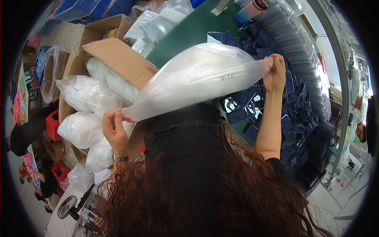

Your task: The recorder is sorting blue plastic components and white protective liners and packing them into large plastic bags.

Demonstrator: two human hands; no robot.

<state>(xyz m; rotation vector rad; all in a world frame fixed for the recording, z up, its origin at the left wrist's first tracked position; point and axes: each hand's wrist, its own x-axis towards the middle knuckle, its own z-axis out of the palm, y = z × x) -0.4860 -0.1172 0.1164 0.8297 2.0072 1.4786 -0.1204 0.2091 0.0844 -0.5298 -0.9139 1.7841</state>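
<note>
A large translucent white plastic bag with handwriting on it is stretched in front of me, bulging as if full of air. My left hand pinches its lower left corner between thumb and fingers. At the opposite end, my right hand grips the upper right corner with the fingers closed. Whatever the bag may contain does not show. Behind and below its right part, dark blue flat cases with clear parts lie on the green table, close to my right forearm.
To the left, an open cardboard box holds several filled white plastic bags. Stacked clear plastic trays line the table's right side. A pink-and-blue bottle stands at the back. Red stools, a small fan and other people are farther left.
</note>
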